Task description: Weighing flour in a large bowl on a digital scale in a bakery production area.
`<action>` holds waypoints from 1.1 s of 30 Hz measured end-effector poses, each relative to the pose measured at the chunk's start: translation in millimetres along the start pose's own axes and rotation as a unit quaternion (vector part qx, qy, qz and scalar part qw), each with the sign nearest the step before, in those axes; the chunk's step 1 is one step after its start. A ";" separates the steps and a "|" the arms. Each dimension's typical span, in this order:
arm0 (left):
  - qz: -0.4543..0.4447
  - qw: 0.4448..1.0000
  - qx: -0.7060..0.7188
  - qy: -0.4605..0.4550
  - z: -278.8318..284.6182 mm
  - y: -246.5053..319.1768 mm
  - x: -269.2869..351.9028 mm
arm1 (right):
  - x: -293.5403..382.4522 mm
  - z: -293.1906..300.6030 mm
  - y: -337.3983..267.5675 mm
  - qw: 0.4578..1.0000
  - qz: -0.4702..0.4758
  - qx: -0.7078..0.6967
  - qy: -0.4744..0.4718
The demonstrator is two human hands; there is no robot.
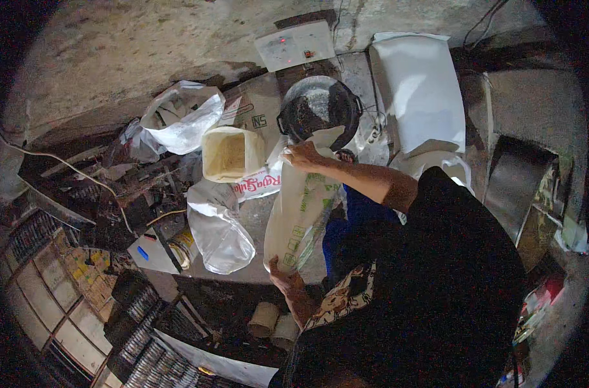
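A long, translucent plastic bag with green print (294, 218) lies slantwise before me, looking full and pale. My right hand (302, 156) grips its gathered upper end. Beneath the lower end, my left hand (286, 281) is curled against the bag, holding it. The bag's loose plastic end (329, 137) overlaps the near rim of a dark two-handled wok (299, 106). The wok's inside is dark with a bright sheen; I cannot tell what it holds. A cream square plastic container (254, 154) stands open left of my right hand.
An open white bag (197, 133) and a crumpled clear plastic bag (219, 237) lie to the left. A large white sack (420, 92) stands right of the wok, above a pale bucket (428, 162). A white box with red lights (294, 46) sits by the wall.
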State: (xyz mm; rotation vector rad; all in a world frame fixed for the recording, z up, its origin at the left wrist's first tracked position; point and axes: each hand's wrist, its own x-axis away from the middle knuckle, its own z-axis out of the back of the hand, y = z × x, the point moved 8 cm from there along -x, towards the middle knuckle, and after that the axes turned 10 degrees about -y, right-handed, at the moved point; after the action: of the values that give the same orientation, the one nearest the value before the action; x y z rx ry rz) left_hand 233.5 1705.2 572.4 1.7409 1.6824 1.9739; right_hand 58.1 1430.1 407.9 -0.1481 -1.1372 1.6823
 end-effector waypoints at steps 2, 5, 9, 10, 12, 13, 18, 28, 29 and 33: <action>-0.124 0.941 -0.312 -0.040 -12.3 18.0 4.2 | -4.7 5.3 2.2 0.999 -0.007 0.006 0.037; -0.055 0.962 -0.266 -0.037 -34.6 22.1 7.6 | -13.6 8.2 38.7 0.990 0.003 0.054 0.132; -0.140 0.955 -0.243 -0.101 -40.4 42.4 13.3 | -25.3 9.2 34.9 0.977 -0.105 0.104 0.153; -0.147 0.947 -0.269 -0.092 -33.1 46.2 10.8 | -24.1 12.0 34.7 0.978 -0.104 0.102 0.152; -0.154 0.939 -0.296 -0.080 -34.1 52.7 13.9 | -24.2 12.6 21.2 0.983 0.020 0.127 0.134; -0.129 0.963 -0.222 -0.086 -54.2 59.5 23.9 | -27.7 5.5 20.9 0.983 0.024 0.123 0.134; -0.027 0.997 -0.058 -0.037 -79.2 66.3 34.5 | -44.3 -20.1 41.5 0.985 0.013 0.117 0.126; -0.072 0.984 -0.154 -0.050 -97.0 87.8 34.3 | -86.9 -69.0 102.0 0.980 -0.049 0.095 0.166; -0.092 0.983 -0.159 -0.013 -82.0 92.0 38.7 | -87.0 -91.1 73.1 0.989 -0.012 0.111 0.101; -0.082 0.979 -0.180 -0.054 -112.2 95.0 27.9 | -74.4 -53.1 153.7 0.923 0.140 -0.055 0.353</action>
State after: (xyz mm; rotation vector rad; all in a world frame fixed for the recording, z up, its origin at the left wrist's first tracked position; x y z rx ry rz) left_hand 198.7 1607.2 679.9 1.4998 1.2900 1.9238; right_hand 17.6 1403.3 235.8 -0.9495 -0.6705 1.5971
